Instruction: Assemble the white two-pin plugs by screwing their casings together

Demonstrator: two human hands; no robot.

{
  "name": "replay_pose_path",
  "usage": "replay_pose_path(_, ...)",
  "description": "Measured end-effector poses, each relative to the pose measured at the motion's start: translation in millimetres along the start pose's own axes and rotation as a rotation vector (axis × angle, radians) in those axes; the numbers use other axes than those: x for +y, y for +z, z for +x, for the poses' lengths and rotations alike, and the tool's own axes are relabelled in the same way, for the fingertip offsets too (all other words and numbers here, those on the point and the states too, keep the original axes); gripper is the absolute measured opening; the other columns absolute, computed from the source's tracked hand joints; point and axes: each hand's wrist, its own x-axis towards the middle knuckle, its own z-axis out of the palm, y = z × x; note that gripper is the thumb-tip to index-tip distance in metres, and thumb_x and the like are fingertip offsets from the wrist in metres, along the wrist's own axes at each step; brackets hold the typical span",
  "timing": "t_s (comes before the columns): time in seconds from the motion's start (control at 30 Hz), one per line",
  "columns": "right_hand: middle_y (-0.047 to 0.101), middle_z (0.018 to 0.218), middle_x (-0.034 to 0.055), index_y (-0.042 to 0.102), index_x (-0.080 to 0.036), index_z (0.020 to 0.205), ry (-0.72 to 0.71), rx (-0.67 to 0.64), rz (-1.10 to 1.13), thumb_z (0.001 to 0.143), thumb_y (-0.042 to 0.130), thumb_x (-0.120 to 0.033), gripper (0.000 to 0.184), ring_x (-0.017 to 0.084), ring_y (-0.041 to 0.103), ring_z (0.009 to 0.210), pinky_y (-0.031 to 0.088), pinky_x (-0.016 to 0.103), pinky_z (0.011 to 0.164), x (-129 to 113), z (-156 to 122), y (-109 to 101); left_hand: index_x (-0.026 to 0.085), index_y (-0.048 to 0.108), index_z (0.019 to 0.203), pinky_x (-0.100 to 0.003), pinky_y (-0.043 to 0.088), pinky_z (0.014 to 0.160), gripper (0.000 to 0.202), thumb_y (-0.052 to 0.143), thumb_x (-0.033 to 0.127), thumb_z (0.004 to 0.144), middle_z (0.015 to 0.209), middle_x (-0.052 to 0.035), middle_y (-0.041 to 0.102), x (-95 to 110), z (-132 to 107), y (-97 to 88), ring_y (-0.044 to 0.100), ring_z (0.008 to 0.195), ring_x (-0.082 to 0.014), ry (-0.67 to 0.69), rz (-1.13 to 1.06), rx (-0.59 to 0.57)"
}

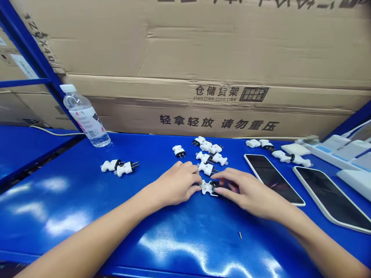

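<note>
My left hand point(178, 183) rests on the blue table point(87, 200), its fingers curled and pinching the left end of a small white plug part point(208, 187). From the other side my right hand point(246, 191) grips the same part, fingers bent over its dark end. Just behind my hands lies a cluster of several white two-pin plugs point(210, 154). Two more plugs point(118, 166) lie to the left.
A water bottle point(85, 117) leans at the back left. Two phones point(272, 177) point(330, 199) lie face up on the right, with white boxes point(344, 152) and more plugs point(278, 152) behind them. Large cardboard cartons point(203, 77) wall the back. A small screw point(240, 234) lies near me.
</note>
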Motion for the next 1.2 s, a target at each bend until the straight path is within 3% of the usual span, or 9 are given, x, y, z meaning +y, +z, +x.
replay_pose_path(0.23,0.066,0.092,0.0037,0.068,-0.025,0.111,0.005,-0.024,0.023,0.093,0.058,-0.042,0.026,0.020,0.061,0.082,0.049,0.034,0.074,0.5,7.4,8.9,0.018,0.070,0.104,-0.037,0.040,0.088,0.017,0.056,0.026,0.097,0.103,-0.0060,0.066,-1.3,-0.4,-1.5,0.058,0.100,-0.0229,0.087,0.104,0.077)
replay_pose_path(0.37,0.067,0.092,0.0037,0.067,-0.026,0.111,0.048,-0.001,0.038,0.094,0.054,-0.047,0.030,0.020,0.061,0.080,0.049,0.035,0.074,0.3,5.0,3.4,0.021,0.072,0.096,-0.036,0.039,0.087,0.011,0.064,0.028,0.093,0.098,-0.0037,0.067,-2.3,-3.3,-10.3,0.058,0.099,-0.0231,0.065,0.099,0.005)
replay_pose_path(0.47,0.067,0.094,0.0047,0.066,-0.026,0.116,0.104,0.036,0.022,0.095,0.050,-0.049,0.035,0.020,0.061,0.078,0.049,0.037,0.073,0.1,1.2,-1.7,0.022,0.073,0.100,-0.036,0.040,0.087,0.016,0.069,0.034,0.089,0.099,-0.0036,0.067,-4.6,-5.4,-15.5,0.058,0.101,-0.0238,0.031,0.081,-0.047)
replay_pose_path(0.57,0.066,0.095,0.0051,0.065,-0.027,0.119,0.130,0.028,-0.001,0.093,0.051,-0.051,0.038,0.021,0.060,0.078,0.049,0.038,0.074,1.2,-1.6,-3.3,0.022,0.073,0.104,-0.035,0.040,0.087,0.023,0.071,0.037,0.087,0.102,-0.0034,0.066,-6.7,-7.2,-17.8,0.057,0.102,-0.0233,0.027,0.069,-0.041)
replay_pose_path(0.7,0.065,0.097,0.0056,0.062,-0.028,0.126,0.148,-0.047,0.007,0.090,0.056,-0.054,0.046,0.021,0.060,0.079,0.050,0.038,0.074,2.9,-1.7,-0.5,0.024,0.075,0.098,-0.033,0.040,0.086,0.016,0.068,0.036,0.090,0.099,-0.0023,0.067,-5.0,-7.1,-16.4,0.057,0.100,-0.0217,0.037,0.061,-0.032)
replay_pose_path(0.83,0.064,0.104,0.0076,0.060,-0.026,0.131,0.155,-0.073,0.023,0.090,0.056,-0.054,0.050,0.024,0.061,0.090,0.049,0.040,0.083,3.0,-0.7,2.0,0.022,0.075,0.095,-0.033,0.039,0.085,0.021,0.068,0.041,0.089,0.096,-0.0037,0.067,-1.3,-4.3,-11.2,0.058,0.098,-0.0220,0.061,0.100,-0.024)
replay_pose_path(0.97,0.064,0.109,0.0074,0.058,-0.027,0.132,0.157,-0.098,0.038,0.087,0.060,-0.051,0.050,0.026,0.061,0.100,0.047,0.041,0.090,6.4,-0.9,4.0,0.023,0.074,0.097,-0.033,0.037,0.086,0.014,0.064,0.033,0.093,0.097,-0.0023,0.068,-1.7,-3.7,-10.4,0.058,0.099,-0.0212,0.079,0.117,-0.039)
replay_pose_path(1.1,0.064,0.105,0.0057,0.058,-0.028,0.128,0.191,-0.102,0.033,0.084,0.062,-0.053,0.051,0.025,0.062,0.095,0.048,0.039,0.085,8.5,-1.2,4.2,0.024,0.073,0.103,-0.034,0.037,0.086,0.020,0.070,0.038,0.089,0.098,-0.0020,0.070,-5.3,-5.3,-13.8,0.058,0.104,-0.0227,0.055,0.084,-0.067)
replay_pose_path(1.2,0.064,0.098,0.0042,0.059,-0.027,0.121,0.194,-0.099,0.038,0.085,0.062,-0.053,0.045,0.023,0.062,0.087,0.048,0.036,0.079,5.8,-1.2,2.3,0.024,0.074,0.097,-0.033,0.037,0.085,0.011,0.066,0.030,0.092,0.097,-0.0016,0.071,-6.2,-5.7,-14.5,0.058,0.103,-0.0215,0.066,0.074,-0.066)
